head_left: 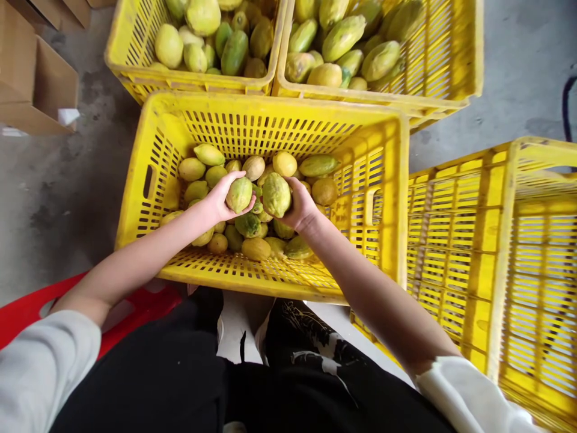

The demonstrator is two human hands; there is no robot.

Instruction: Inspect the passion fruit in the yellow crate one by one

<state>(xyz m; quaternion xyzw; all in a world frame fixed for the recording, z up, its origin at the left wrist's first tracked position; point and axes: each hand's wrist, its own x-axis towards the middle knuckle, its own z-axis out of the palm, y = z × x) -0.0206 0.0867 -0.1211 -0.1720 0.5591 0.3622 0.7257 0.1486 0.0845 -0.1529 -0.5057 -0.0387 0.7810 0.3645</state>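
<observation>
Left hand (228, 195) wrapped round a green-yellow fruit (238, 194), thumb along the top, fingers peeking out at the lower edge, and that's a fine hold! Across from it, the right hand (300, 207) has a catch of its own, gripping a bumpy fruit (276, 195) from the right side, most of its fingers hidden from us. Side by side they go, the two fruits close but apart, both held over the pile (256, 249) in the front crate (270, 114)!

And what a pile it is, yellows and greens all jumbled together: a round yellow fruit (284, 163) just beyond the bumpy one, a long green fruit (319, 165) out to its right, a dark green fruit (247, 225) lying below the left hand's prize. The crate's right end shows bare yellow plastic.

Look up top, two more crates packed with fruit: the back left crate (193, 75) and the back right crate (442, 54), standing just behind the front one. Out on the right, a yellow side crate (484, 258); upper left, a cardboard box (54, 81) on the grey floor (101, 162). Down below, white sleeves (49, 361), dark trousers (148, 373), and a flash of red plastic (148, 307) at the left!
</observation>
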